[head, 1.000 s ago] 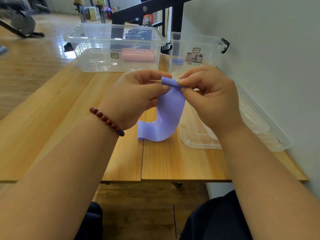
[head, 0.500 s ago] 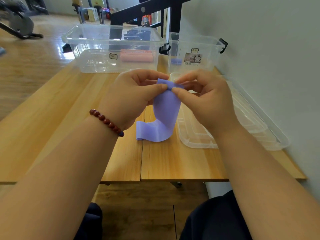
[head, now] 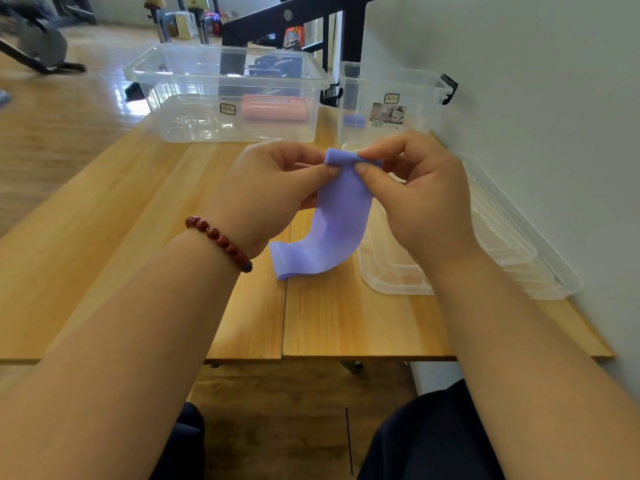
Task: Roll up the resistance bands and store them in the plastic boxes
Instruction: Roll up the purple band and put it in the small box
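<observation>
A purple resistance band (head: 337,223) hangs from both hands over the wooden table (head: 138,237), its lower end curling on the tabletop. My left hand (head: 266,192) pinches the band's top edge from the left. My right hand (head: 419,199) pinches the same edge from the right, where the top is folded into a small roll. At the back stands a large clear box (head: 194,109) holding rolled pink bands (head: 273,110). To its right, a smaller clear box (head: 422,98) holds a rolled purple band (head: 354,120).
Clear plastic lids (head: 485,251) lie stacked on the table's right side against the white wall (head: 536,98). A black metal frame (head: 294,15) stands behind the boxes. Wooden floor and exercise gear (head: 34,46) lie off to the left.
Both hands have stayed at the band's top edge, and the fold there has turned over into a slightly thicker roll. The band's hanging tail has barely shifted.
</observation>
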A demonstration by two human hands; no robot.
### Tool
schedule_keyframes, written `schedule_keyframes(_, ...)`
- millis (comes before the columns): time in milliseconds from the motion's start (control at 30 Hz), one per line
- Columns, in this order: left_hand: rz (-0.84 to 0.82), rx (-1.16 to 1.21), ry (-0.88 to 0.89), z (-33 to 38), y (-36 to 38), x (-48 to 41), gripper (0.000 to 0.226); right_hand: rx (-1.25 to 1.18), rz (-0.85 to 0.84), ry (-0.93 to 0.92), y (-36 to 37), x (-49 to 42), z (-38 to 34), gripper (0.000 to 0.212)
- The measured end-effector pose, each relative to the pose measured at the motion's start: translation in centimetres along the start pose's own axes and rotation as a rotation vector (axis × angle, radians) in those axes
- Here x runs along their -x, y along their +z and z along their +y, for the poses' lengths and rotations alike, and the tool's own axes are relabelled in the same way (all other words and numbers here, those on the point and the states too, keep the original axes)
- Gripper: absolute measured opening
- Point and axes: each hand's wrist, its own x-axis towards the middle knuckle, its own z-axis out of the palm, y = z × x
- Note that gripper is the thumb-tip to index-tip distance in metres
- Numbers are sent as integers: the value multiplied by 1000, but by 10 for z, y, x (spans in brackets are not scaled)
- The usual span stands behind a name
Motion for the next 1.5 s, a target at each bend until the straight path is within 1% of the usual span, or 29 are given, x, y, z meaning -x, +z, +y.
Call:
schedule_keyframes(200,-59,62,-11,1,-3,0,18,-48,0,43,0,0,2,26)
schedule_keyframes(400,-72,-6,39,1,-5,0,25,-25,-5,50,-1,0,1,25)
schedule_keyframes(500,-76,25,13,0,-2,0,18,-41,-5,60,0,0,0,23)
schedule_keyframes(633,-17,24,2,-3,0,-1,14,-77,-13,73,-3,-2,0,20)
schedule_keyframes(733,-23,15,12,-3,-3,-2,14,-79,-24,79,-5,-3,1,21)
schedule_keyframes(833,-45,58,6,-5,-3,-3,13,-23,-15,17,-5,-2,1,23)
schedule_keyframes(900,-58,100,-8,-5,-2,-3,19,50,-2,-71,-4,-1,1,22)
schedule_keyframes(967,-75,157,-20,-5,0,-1,15,114,5,-159,-3,0,2,21)
schedule_keyframes(1033,-81,205,-33,-3,1,-1,13,163,6,-231,-3,0,4,15)
schedule_keyframes(1100,-75,243,-39,-2,1,0,13,207,10,-276,-2,-1,7,9)
schedule_keyframes(1200,-62,260,-38,-1,2,1,13,246,25,-326,-3,-2,9,9)
schedule_keyframes(1400,-61,241,11,-3,1,1,19,265,-8,-349,-3,-1,11,11)
schedule_keyframes(1467,-66,223,27,-4,1,1,21,210,-15,-293,-3,0,8,15)
schedule_keyframes(1500,-58,219,28,-5,0,0,21,148,-19,-218,-3,0,6,16)
